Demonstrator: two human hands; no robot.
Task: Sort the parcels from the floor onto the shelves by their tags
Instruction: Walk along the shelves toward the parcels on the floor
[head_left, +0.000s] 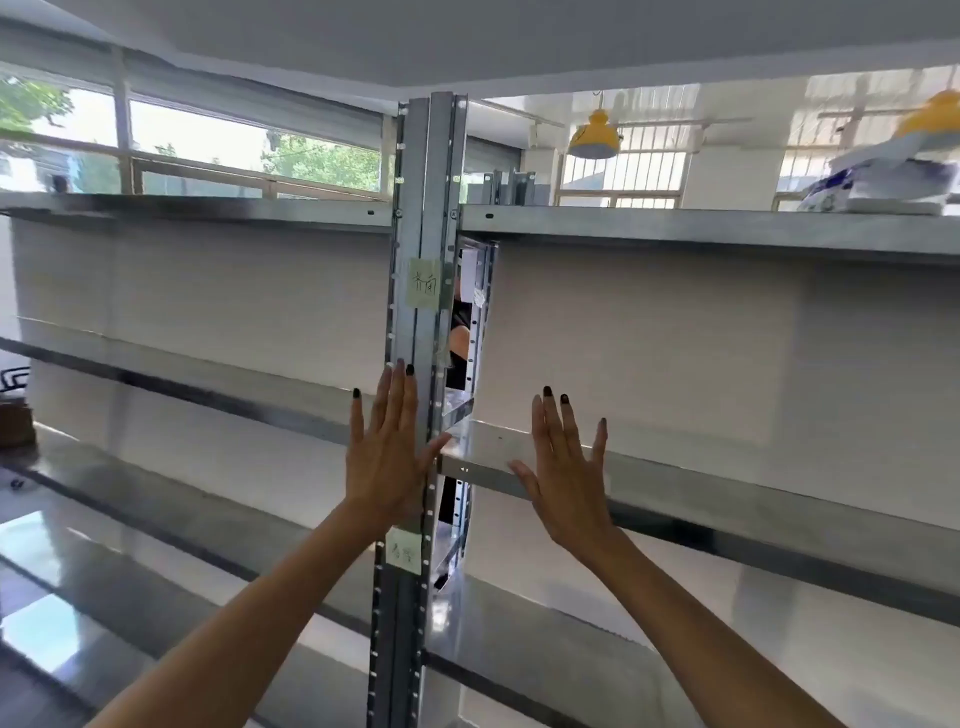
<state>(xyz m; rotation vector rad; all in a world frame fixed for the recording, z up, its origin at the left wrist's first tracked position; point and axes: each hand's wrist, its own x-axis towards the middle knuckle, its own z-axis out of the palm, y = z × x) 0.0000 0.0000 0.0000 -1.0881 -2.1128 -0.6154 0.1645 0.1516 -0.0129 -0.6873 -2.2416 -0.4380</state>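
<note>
Both my hands are raised flat in front of a metal shelving unit, fingers spread, holding nothing. My left hand (387, 457) is over the central upright post (421, 218). My right hand (563, 467) is in front of the front edge of the middle shelf (727, 499) on the right. Two pale green paper tags with handwriting are stuck on the post: an upper tag (425, 284) and a lower tag (404, 551). A white and blue parcel (883, 182) lies on the top right shelf (675, 223). No floor parcels are in view.
Shelves on the left (182, 364) and right stand bare with white back panels. A brown box (15, 426) sits at the far left edge. Windows run behind the top shelves, and yellow lamps (595, 137) hang from the ceiling. A person is partly visible through the gap beside the post.
</note>
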